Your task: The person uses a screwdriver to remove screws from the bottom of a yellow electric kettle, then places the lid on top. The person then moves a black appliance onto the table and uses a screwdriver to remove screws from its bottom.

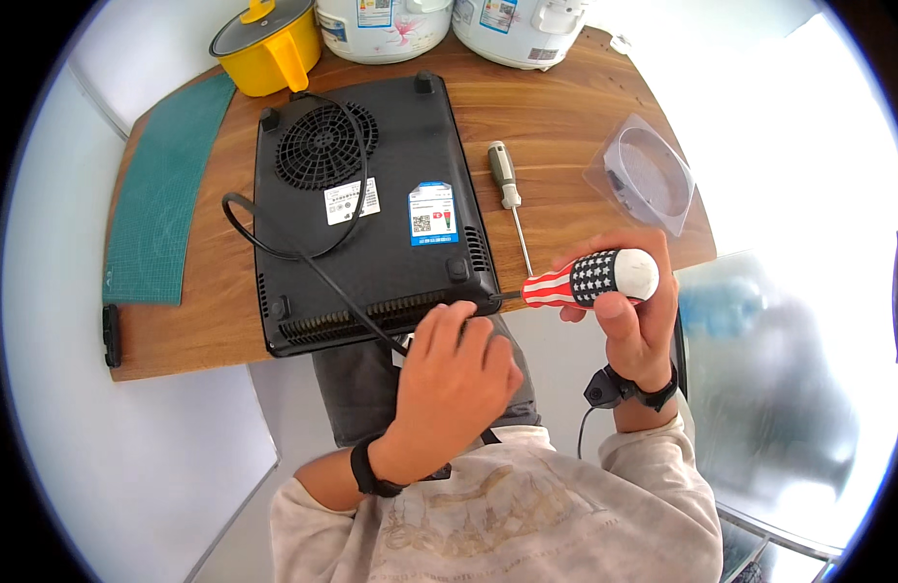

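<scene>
A black induction cooker (381, 146) lies upside down on the table, its fan grille, vents and feet showing. My right hand (643, 311) is wrapped round a screwdriver (548, 289) with a red, white and star-patterned grip. The screwdriver lies nearly level, and its shaft reaches left to the cooker's near right corner. I cannot tell whether the tip sits in a screw. My left hand (454, 389) has its fingers curled at the cooker's near edge, beside that corner; their undersides are hidden. A black power cord (322, 277) loops over the cooker and runs down toward this hand.
Right of the cooker lies a second screwdriver (504, 175) with a grey and white handle. A clear plastic tray (653, 175) rests near the table's right edge. A green cutting mat (167, 194) lies at left. At the back stand a yellow pot (269, 58) and two white appliances (386, 29).
</scene>
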### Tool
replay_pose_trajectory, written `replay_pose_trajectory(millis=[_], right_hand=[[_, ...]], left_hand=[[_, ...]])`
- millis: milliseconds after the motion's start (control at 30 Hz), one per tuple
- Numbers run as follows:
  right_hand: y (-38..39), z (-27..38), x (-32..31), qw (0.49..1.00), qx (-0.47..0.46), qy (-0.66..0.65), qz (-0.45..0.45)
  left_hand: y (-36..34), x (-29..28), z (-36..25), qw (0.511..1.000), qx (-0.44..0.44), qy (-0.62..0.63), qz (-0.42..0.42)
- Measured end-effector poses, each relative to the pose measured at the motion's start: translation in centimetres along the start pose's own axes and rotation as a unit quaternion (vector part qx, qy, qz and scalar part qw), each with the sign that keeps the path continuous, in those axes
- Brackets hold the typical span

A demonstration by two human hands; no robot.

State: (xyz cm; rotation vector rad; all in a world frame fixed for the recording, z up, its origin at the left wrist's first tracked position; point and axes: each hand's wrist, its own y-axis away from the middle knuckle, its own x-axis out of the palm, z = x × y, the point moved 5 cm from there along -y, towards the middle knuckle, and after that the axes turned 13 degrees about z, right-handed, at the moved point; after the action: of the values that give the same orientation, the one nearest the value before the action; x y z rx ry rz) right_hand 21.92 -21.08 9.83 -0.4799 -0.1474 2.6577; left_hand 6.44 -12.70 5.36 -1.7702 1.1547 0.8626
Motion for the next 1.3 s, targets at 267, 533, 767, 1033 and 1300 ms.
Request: replay_pose_trajectory(millis=[267,533,767,1033,1300], right_hand=[[-0.6,0.7,-0.3,0.998,0.019,0.049,0.023],[-1.4,1.6,0.2,0.988,-0.033,0.13,0.076],[-2.6,2.1,0.4,0.98,-0.097,0.147,0.092],[-3.7,3.6,0.9,0.955,-0.145,0.242,0.091],[-3.2,3.7,1.0,0.965,-0.087,0.193,0.154]], left_hand=[[-0.2,-0.3,3.0,0.998,-0.053,-0.014,-0.036],[-0.5,0.5,4.2,0.999,-0.026,0.014,0.031],[-3.0,-0.2,4.6,0.996,0.053,0.019,0.076],[-5.8,0.4,5.5,0.961,0.073,0.169,0.206],[-4.7,0.8,6.4,0.97,0.084,0.15,0.17]])
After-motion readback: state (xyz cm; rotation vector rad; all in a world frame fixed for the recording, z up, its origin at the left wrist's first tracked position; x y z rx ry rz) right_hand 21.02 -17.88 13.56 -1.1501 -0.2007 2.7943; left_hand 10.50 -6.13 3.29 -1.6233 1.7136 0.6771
